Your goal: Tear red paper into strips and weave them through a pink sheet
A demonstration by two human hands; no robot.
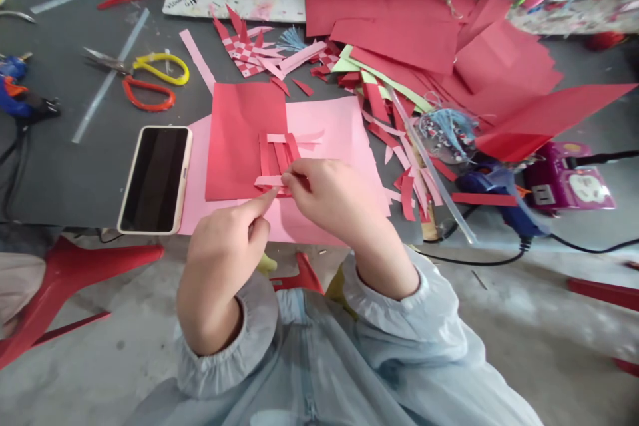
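Red paper [242, 123] with slits cut into narrow strips lies over pink sheets [334, 126] at the table's front. A pale pink paper strip [268, 181] runs crosswise at the lower end of the red strips [280, 158], and another crosses higher up. My right hand [327, 196] pinches the right end of the lower pink strip between thumb and index finger. My left hand [224, 233] stretches its index finger to the strips' lower edge, its thumb apart and its other fingers curled under. That fingertip touches the paper from below left.
A phone [156, 180] and scissors [127, 76] lie to the left. Woven red-and-pink pieces [247, 53] and red sheets [399, 40] lie behind. Paper scraps, a clear glue stick [434, 170], a blue glue gun [504, 196] and a purple box [569, 176] are at right.
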